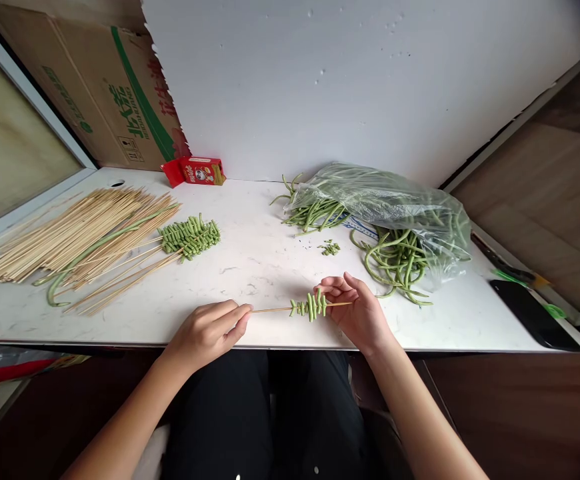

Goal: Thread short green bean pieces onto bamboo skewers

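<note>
My left hand [215,328] pinches the blunt end of a thin wooden skewer [270,309], held level just above the table's front edge. Several short pieces of green long bean [311,305] are threaded crosswise on it, towards its pointed end. Around that end, my right hand [355,312] is half curled, thumb raised and apart from the fingers. The tip crosses in front of the palm, and the fingertips are close to the bean pieces; whether they touch is unclear. Finished-looking bean skewers [190,237] lie together to the left.
Bare skewers [85,233] lie in a wide pile at left, a long bean [105,241] across them. Whole long beans [400,260] spill from a clear plastic bag [385,193] at right. Bean scraps [330,248], a red box [203,171] and a black phone [533,313] also lie there.
</note>
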Motion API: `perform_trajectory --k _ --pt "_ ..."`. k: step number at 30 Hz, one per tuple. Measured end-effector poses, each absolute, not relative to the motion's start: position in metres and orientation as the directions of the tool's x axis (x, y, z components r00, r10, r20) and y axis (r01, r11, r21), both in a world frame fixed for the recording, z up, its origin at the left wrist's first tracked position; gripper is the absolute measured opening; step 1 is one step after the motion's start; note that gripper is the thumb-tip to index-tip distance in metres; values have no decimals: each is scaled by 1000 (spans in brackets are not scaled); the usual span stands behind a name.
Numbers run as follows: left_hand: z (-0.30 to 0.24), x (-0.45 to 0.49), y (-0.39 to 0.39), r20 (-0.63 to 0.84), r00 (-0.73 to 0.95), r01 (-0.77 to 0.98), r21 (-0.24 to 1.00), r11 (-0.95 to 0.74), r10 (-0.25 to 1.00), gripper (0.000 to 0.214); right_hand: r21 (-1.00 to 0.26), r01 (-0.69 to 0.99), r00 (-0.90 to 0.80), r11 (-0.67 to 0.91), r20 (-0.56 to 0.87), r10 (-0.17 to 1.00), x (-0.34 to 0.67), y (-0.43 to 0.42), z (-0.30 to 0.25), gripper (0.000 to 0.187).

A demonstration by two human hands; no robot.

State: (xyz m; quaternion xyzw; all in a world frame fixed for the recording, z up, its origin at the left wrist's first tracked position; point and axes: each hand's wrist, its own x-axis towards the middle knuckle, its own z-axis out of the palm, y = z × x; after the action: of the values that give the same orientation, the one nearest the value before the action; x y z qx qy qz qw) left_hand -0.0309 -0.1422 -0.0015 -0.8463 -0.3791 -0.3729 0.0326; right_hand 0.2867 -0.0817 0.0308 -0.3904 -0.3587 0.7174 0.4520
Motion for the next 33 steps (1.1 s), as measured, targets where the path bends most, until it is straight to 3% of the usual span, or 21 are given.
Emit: perform_trajectory --k 18,25,33 --pt "0 -31 -141 598 425 699 260 -666 680 20 -893 -325 -285 -312 -222 932 287 -81 31 45" --pt "1 -31 -141 590 439 695 256 -672 678 19 -975 -52 -260 -214 -194 946 290 -87 35 38" --pt "1 -30 -141 596 452 695 231 -681 663 18 -990 21 -229 -142 -143 963 282 -89 37 40"
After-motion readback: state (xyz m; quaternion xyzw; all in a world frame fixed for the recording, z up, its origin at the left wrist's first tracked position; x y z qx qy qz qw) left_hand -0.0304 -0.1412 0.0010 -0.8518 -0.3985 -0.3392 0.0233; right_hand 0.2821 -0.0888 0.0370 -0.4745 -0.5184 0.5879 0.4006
